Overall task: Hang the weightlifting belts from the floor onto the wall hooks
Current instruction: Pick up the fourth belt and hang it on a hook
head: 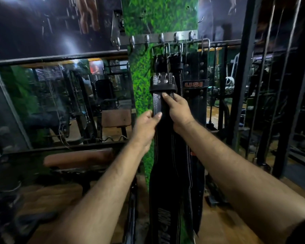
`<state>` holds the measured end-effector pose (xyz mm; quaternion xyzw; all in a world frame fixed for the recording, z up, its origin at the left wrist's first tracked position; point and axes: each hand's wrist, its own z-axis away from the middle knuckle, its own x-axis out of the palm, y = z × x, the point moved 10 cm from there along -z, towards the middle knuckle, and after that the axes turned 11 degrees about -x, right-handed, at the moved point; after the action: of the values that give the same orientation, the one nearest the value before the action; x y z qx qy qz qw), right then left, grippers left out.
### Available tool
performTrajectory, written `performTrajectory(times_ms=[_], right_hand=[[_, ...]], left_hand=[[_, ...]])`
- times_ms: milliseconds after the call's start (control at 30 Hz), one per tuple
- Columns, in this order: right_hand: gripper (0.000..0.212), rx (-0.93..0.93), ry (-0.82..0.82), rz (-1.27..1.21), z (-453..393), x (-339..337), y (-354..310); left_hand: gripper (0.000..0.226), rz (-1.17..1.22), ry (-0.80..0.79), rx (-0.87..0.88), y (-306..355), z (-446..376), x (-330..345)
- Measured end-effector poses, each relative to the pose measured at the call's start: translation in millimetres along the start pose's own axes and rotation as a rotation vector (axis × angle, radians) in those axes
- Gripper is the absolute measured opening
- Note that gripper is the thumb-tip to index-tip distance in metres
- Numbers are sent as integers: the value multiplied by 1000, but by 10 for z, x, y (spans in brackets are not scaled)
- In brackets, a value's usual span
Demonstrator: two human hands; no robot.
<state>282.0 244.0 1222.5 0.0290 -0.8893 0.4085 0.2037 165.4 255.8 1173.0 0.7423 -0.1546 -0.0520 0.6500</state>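
Observation:
A black weightlifting belt hangs straight down from the metal hook rail on the green grass-patterned pillar, its buckle end up near the hooks. My left hand grips the belt's left edge just below the buckle loop. My right hand pinches the strap's front, fingertips right under the loop. A second black belt marked USI hangs beside it on the right, partly behind the first. Hooks further left on the rail are bare.
A brown padded bench stands low on the left in front of a mirror wall. Black metal rack bars rise close on the right. Wooden floor shows below.

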Motion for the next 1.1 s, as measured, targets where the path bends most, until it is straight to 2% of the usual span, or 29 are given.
performTrajectory(times_ms=[133, 233, 267, 367, 467, 533, 600, 633, 667, 700, 733, 800, 833, 900, 1000, 1100], right_hand=[[18, -99, 145, 104, -68, -257, -91], [17, -111, 148, 136, -22, -285, 13], [14, -113, 137, 132, -2, -260, 60], [9, -123, 117, 123, 49, -216, 130], [9, -127, 69, 56, 50, -196, 120], [9, -98, -3, 15, 43, -128, 120], [8, -73, -83, 38, 82, -35, 126], [7, -64, -136, 74, 115, 28, 143], [7, -50, -193, 100, 151, 99, 166], [8, -31, -247, 108, 196, 166, 187], [9, -16, -295, 96, 240, 214, 219], [15, -51, -348, 71, 316, 228, 222], [20, -98, -350, 103, 358, 170, 218], [29, -130, -360, 173, 527, 40, 353], [19, -37, -418, 226, 825, 12, 733], [19, -81, -398, 227, 884, 48, 746]], left_hand=[[27, -29, -18, -78, -657, 215, 130], [46, -36, -46, -224, -1143, 315, 62], [46, -34, -48, -248, -1178, 368, 33], [16, -132, -66, -264, -1300, 416, -106], [16, -288, -184, -359, -1372, 580, -93], [25, -277, -128, -392, -1260, 499, -190], [12, -155, -77, -335, -882, 362, -220], [14, -104, -41, -281, -670, 271, -242], [38, -62, -7, -224, -487, 194, -266], [52, -14, 9, -167, -306, 154, -279], [47, 9, 33, -77, -124, 165, -273], [18, 31, 104, 66, 134, 238, -270], [14, 38, 155, 119, 197, 264, -290], [11, 93, 199, 182, 284, 307, -301], [14, 125, 190, 165, 336, 330, -253], [14, 154, 190, 143, 393, 369, -247]])
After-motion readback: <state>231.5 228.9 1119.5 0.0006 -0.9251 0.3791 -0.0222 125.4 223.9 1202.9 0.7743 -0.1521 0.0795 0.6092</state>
